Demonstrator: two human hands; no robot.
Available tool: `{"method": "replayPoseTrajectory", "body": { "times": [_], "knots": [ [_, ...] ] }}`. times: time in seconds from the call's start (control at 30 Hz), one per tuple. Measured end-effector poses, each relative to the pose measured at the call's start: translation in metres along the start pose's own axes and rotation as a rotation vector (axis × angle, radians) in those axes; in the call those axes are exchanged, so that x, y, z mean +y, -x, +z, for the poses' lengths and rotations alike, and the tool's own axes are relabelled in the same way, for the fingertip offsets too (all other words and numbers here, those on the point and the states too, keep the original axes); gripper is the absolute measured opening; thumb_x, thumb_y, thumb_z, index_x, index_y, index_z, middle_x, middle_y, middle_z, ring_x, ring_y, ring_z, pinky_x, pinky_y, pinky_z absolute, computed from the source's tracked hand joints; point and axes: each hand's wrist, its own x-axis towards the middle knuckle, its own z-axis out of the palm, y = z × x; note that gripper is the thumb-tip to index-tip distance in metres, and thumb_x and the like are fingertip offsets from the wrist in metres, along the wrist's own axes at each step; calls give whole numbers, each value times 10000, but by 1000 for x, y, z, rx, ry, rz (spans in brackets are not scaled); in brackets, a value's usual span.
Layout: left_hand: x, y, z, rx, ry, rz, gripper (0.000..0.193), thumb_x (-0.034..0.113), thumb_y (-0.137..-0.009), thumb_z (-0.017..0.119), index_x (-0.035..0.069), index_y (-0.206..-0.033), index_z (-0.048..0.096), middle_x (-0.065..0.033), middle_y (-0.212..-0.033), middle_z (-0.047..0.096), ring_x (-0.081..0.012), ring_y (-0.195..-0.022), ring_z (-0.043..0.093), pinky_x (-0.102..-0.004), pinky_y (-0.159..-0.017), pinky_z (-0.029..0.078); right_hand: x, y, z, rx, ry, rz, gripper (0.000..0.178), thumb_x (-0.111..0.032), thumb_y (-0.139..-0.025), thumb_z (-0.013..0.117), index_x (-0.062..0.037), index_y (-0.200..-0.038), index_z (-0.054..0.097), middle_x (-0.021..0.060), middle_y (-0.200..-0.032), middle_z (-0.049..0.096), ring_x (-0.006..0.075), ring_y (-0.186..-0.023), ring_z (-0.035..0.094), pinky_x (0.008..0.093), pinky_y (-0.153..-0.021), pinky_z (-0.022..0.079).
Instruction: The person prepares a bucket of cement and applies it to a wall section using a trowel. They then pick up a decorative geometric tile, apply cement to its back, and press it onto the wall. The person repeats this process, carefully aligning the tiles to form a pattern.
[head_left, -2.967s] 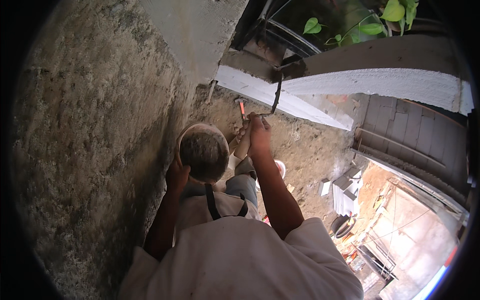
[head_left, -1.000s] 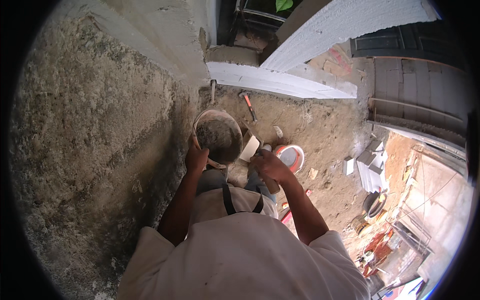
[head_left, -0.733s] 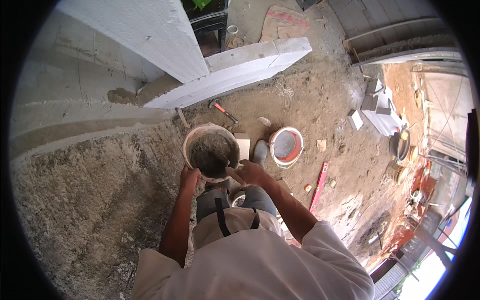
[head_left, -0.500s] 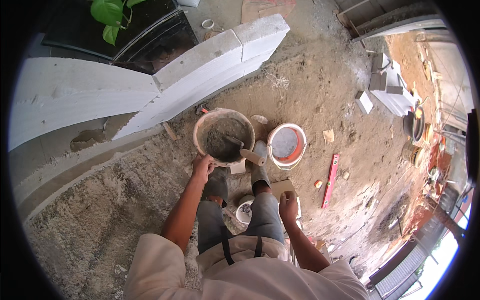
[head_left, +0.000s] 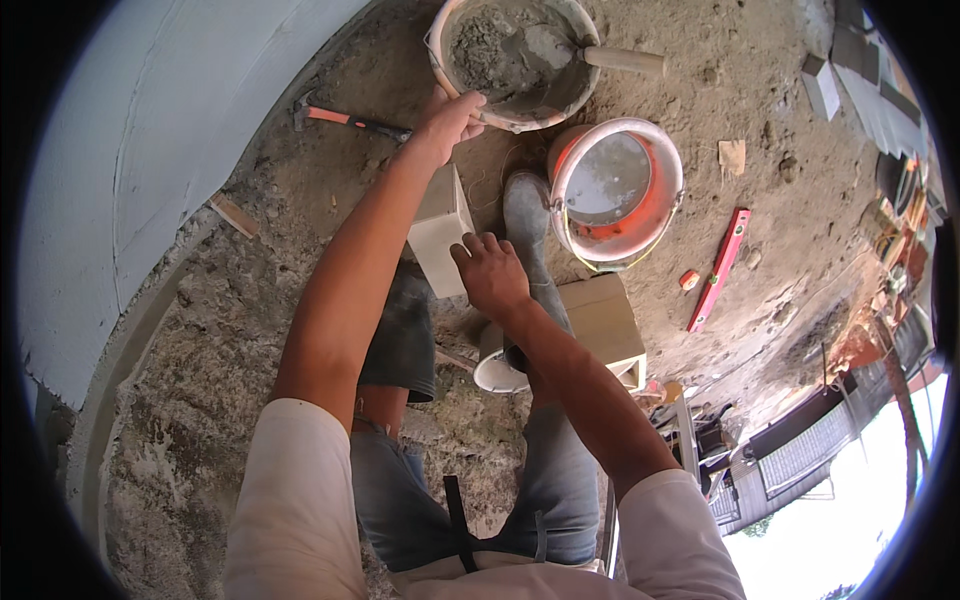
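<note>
My left hand (head_left: 447,128) is closed on the near rim of a round bucket (head_left: 519,124) of grey mortar (head_left: 490,45). A trowel with a wooden handle (head_left: 625,60) lies in the mortar, its handle sticking out over the right rim. My right hand (head_left: 492,275) hangs palm down beside a pale cardboard-like box (head_left: 437,250). Its fingers are slightly apart, and nothing shows in them; whether they touch the box I cannot tell. Right of my boot (head_left: 527,210) stands an orange-lined bucket (head_left: 662,160) of cloudy water.
A hammer (head_left: 345,118) lies left of the mortar bucket, near a white block wall (head_left: 170,130). On the right are a red spirit level (head_left: 719,270) and a small tape measure (head_left: 689,280). Another box (head_left: 600,310) and a small white bucket (head_left: 497,375) stand by my legs.
The view has come lower and closer. My right hand has moved from beside my right leg to the pale box. My left hand stays on the mortar bucket's rim.
</note>
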Motion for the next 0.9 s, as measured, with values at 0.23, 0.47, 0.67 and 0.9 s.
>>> {"method": "replayPoseTrajectory", "body": {
  "times": [0.23,0.47,0.67,0.9],
  "knots": [
    [-92,100,-159,363,-218,124,668,355,-978,617,14,-1509,398,-151,-1318,622,-242,-1203,593,-392,-1013,471,-33,-28,19,-25,-77,93,153,-214,-889,599,-74,-920,651,117,-960,640,292,-962,616,422,-846,488],
    [-151,102,-151,201,58,-517,558,519,-964,594,46,-1257,628,-89,-1115,673,-226,-1011,632,-407,-912,478,48,-96,74,-137,-954,965,450,-415,-994,540,-31,-1204,643,135,-1181,675,283,-1087,636,429,-899,487],
    [-149,84,-129,211,136,-550,531,511,-922,667,84,-1238,642,-58,-1196,637,-225,-1083,585,-412,-949,457,55,-132,79,-329,-1313,1047,417,-354,-959,629,-19,-1205,648,96,-1061,698,261,-949,685,412,-855,537],
    [-213,199,-119,29,230,-320,497,302,-941,694,8,-1330,593,-70,-1255,635,-204,-1132,585,-348,-973,442,22,7,70,-202,-957,456,281,-112,-898,637,24,-1144,621,109,-1000,663,207,-999,629,354,-906,489]
  ]
}}
